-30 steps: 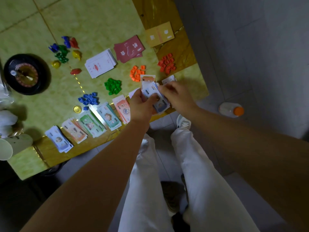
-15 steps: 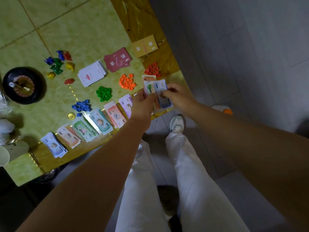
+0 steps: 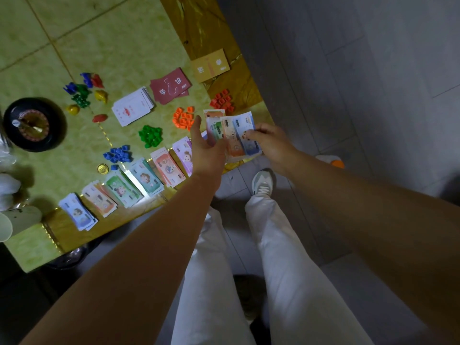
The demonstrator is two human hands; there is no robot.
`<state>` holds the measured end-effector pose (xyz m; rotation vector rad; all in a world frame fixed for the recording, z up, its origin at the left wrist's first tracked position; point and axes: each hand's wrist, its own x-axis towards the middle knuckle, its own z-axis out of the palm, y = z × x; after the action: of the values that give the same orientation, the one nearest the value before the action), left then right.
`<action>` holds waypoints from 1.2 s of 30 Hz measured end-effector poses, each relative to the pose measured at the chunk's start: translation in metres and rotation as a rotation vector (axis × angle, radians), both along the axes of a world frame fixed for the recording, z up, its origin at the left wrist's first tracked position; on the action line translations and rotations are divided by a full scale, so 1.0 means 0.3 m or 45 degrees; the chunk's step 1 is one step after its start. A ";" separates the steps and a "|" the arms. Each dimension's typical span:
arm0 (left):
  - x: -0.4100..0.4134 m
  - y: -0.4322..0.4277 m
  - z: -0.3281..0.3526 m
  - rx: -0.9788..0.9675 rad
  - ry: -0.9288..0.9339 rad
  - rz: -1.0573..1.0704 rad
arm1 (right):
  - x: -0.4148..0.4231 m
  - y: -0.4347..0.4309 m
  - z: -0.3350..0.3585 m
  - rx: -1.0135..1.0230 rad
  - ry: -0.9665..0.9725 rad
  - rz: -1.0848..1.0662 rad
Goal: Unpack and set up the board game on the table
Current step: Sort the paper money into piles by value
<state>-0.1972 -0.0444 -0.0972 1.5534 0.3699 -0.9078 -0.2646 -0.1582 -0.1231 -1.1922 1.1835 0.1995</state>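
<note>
Most of the unpacking looks done. On the green marbled table with its golden-brown edge (image 3: 99, 46), the small goods are already grouped. There are heaps of blue plastic houses (image 3: 117, 154), green plastic houses (image 3: 150, 135), orange plastic houses (image 3: 183, 118) and red plastic houses (image 3: 221, 100). A cluster of coloured plastic pawns (image 3: 84, 92) sits at upper left. A white card deck (image 3: 133, 105), dark red cards (image 3: 170, 85) and yellow cards (image 3: 210, 66) lie toward the upper middle. The black roulette wheel (image 3: 33, 124) is at the left edge, with a gold coin (image 3: 102, 168) below the blue houses.

Along the table's lower edge runs a row of sorted play-money piles (image 3: 146, 179), one colour to each pile, as far as I can see.

What is left is in the hands, just right of centre over the table's corner: a fan of paper play-money notes (image 3: 234, 135) in green, orange and blue. The left hand (image 3: 207, 148) props the fan from below with its thumb lifted off. Whether the fingers behind curl onto the paper I cannot tell. The right hand (image 3: 271, 143) pinches the blue note at the fan's right side between thumb and fingertips.

I judge the job to be in its last stretch, with only these mixed notes left to deal onto their matching piles. No game board shows anywhere in view (it may lie outside the frame), so laying it out may also remain.
</note>
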 end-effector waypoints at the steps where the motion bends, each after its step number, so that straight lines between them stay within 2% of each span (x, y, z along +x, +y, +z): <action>1: 0.000 0.002 -0.002 0.000 -0.012 -0.004 | 0.000 0.000 -0.003 -0.012 0.016 -0.024; 6: -0.007 0.003 -0.015 0.085 0.007 -0.007 | 0.003 -0.022 -0.003 -0.041 0.087 -0.085; 11: -0.016 -0.010 -0.013 0.130 -0.045 -0.105 | 0.004 -0.022 -0.009 -0.016 0.075 0.095; 18: 0.003 0.026 -0.017 -0.090 0.293 0.110 | 0.050 0.001 0.018 0.044 -0.065 0.195; 23: 0.010 0.087 -0.007 -0.132 0.283 0.225 | 0.096 0.049 0.016 -0.064 -0.037 0.268; 25: 0.011 0.143 -0.011 -0.065 0.211 0.294 | 0.124 0.095 0.013 -0.111 0.007 0.305; 31: 0.019 0.378 -0.024 0.104 0.127 0.385 | 0.194 0.313 0.016 0.022 0.095 0.618; 36: 0.057 0.672 -0.054 0.209 0.115 0.540 | 0.288 0.563 0.041 -0.077 0.067 0.566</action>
<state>-0.1800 0.1572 -0.1135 1.5050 0.8219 -0.6271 -0.1782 0.0107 -0.1109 -1.5023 0.9609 0.5345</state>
